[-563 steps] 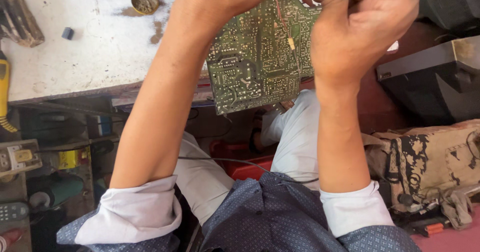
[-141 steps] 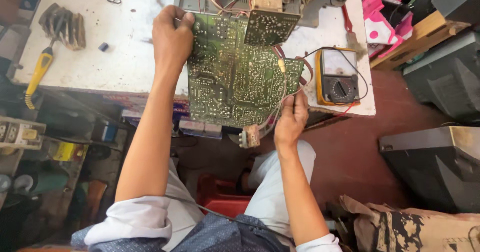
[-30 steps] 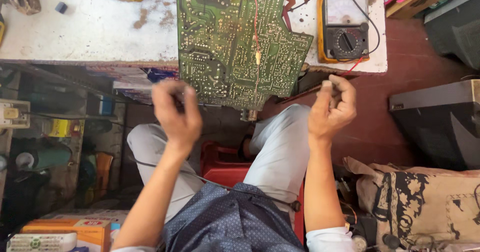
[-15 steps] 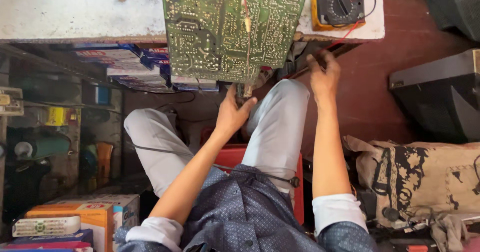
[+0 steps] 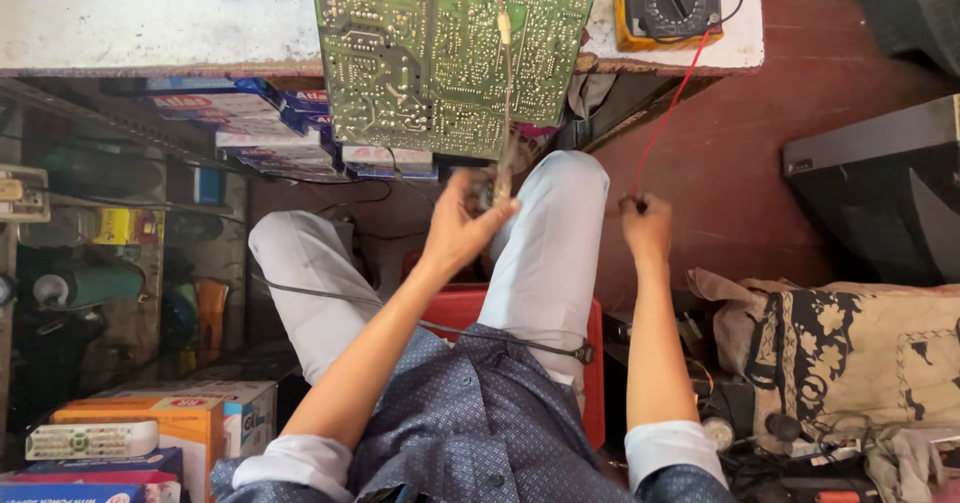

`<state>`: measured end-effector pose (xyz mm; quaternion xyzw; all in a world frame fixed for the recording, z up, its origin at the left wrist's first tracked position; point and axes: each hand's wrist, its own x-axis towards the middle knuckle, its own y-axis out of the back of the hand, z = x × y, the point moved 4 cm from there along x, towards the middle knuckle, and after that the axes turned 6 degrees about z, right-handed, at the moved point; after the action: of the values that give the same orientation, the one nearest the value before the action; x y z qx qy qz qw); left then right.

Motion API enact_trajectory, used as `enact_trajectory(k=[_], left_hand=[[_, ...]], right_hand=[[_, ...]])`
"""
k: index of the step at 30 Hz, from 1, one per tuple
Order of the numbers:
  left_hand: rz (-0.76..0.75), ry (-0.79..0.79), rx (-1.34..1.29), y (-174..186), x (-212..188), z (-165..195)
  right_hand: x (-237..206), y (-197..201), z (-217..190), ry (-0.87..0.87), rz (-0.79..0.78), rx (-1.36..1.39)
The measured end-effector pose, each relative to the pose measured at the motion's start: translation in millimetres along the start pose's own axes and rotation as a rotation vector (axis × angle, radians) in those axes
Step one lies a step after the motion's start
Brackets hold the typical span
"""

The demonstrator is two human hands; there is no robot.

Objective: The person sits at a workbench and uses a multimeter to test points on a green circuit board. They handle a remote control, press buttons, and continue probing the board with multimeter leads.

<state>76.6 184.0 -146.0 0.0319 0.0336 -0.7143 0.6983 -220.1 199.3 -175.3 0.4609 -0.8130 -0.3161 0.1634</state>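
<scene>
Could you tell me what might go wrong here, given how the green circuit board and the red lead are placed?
The large green circuit board overhangs the white bench edge, so a tug from the left hand at the dangling connector beneath could tip it off. The right hand holds the thin red lead; a pull might drag the yellow multimeter off.

You've got a white, stained workbench [image 5: 120, 13] across the top. Green circuit board [image 5: 440, 53] lies solder side up on it, near edge overhanging. Yellow multimeter [image 5: 668, 1] sits just right of the board, by the bench's right end, w/ a red lead [image 5: 665, 113] dropping off the edge.
</scene>
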Motion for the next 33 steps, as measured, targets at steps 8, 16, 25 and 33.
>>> enact_trajectory(k=[8, 16, 25, 33], left_hand=[[-0.067, -0.229, 0.329, -60, -17, 86], [-0.223, -0.406, 0.598, -88, 20, 111], [0.287, 0.077, -0.592, -1, -9, 23], [0.258, 0.334, -0.982, 13, 29, 26]], right_hand=[[-24, 3, 27, 0.003, 0.032, -0.116], [-42, 11, -88, 0.395, -0.239, 0.553], [-28, -43, -113, 0.232, -0.327, 1.026], [-15, -6, -86, 0.085, -0.02, 0.694]])
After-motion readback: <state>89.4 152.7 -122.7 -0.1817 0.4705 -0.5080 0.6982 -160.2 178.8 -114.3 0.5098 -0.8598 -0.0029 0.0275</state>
